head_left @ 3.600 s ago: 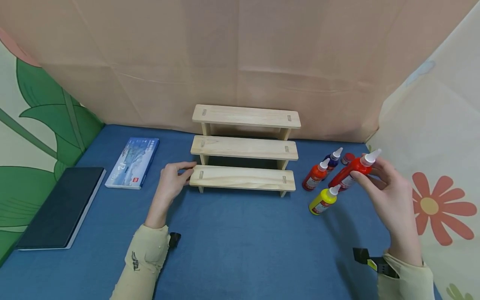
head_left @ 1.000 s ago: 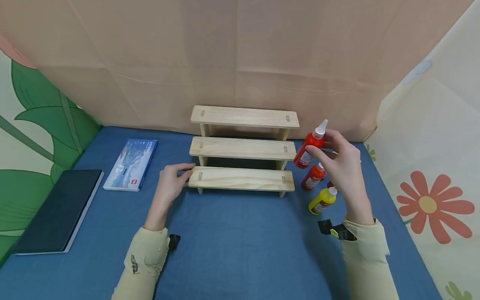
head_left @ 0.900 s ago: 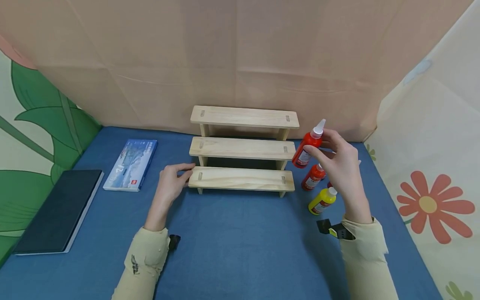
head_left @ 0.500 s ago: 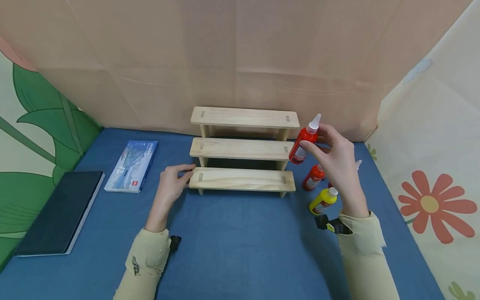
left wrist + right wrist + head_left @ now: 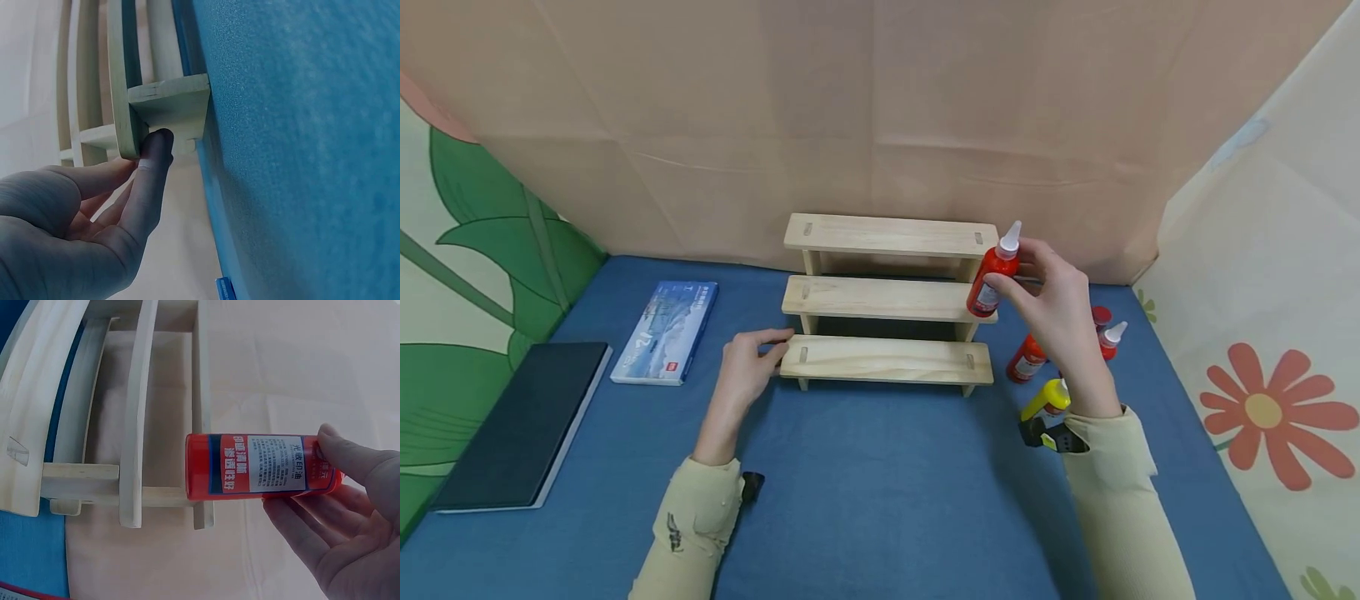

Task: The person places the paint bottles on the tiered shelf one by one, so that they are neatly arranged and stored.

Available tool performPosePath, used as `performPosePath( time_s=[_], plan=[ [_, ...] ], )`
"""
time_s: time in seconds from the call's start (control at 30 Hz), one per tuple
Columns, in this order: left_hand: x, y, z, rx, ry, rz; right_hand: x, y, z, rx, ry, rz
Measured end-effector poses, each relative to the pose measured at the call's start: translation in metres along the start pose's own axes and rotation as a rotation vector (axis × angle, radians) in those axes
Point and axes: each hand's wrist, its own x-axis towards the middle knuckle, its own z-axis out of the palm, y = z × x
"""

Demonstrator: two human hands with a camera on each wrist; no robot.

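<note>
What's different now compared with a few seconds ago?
The right hand, still gripping the red plastic white-nozzled bottle, has carried it leftward, from near the yellow plastic bottle to the right end of the three-tier pale wooden stand. The left hand still touches the stand's left end, and the stand hasn't visibly moved.

Up top, the head view peers forward and down over the blue counter [image 5: 880, 492], wooden stand [image 5: 887, 297] near centre. Over to the left wrist: tight in, tipped sideways, counter filling the right, left fingers [image 5: 150, 181] lower left! And the right wrist, sideways too, close on the red bottle [image 5: 262, 465], right fingers [image 5: 301, 532] lower right, stand at left; all three views share that stand.
</note>
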Motion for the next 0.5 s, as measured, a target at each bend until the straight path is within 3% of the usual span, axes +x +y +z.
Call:
performPosePath(
  time_s=[0.5],
  plan=[
    [0.000, 0.001, 0.000, 0.018, 0.007, 0.010, 0.013, 0.004, 0.009, 0.050, -0.041, 0.021]
  ],
)
